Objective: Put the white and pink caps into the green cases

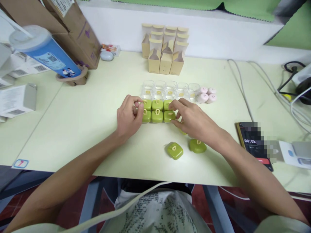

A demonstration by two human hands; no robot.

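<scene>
Small glossy green cases (pixel 157 116) with pale loops on top stand in a tight block of two rows. My left hand (pixel 130 116) is at the block's left end, its fingers curled and its thumb against the nearest cases; whether anything is inside the curl is hidden. At the other end, my right hand (pixel 189 116) has thumb and forefinger bent around a green case (pixel 169 117) in the front row. Two loose green cases, one tilted (pixel 175 150) and one further right (pixel 198 146), lie nearer me. Another is partly covered by my right hand.
Behind the block are clear square containers (pixel 170 90) and several pink cylinders (pixel 203 97). Open small cartons (pixel 166 61) stand by the wall. A blue cup (pixel 52 56) and cardboard box (pixel 82 42) are left; a phone (pixel 252 144) and cables (pixel 239 84) lie right.
</scene>
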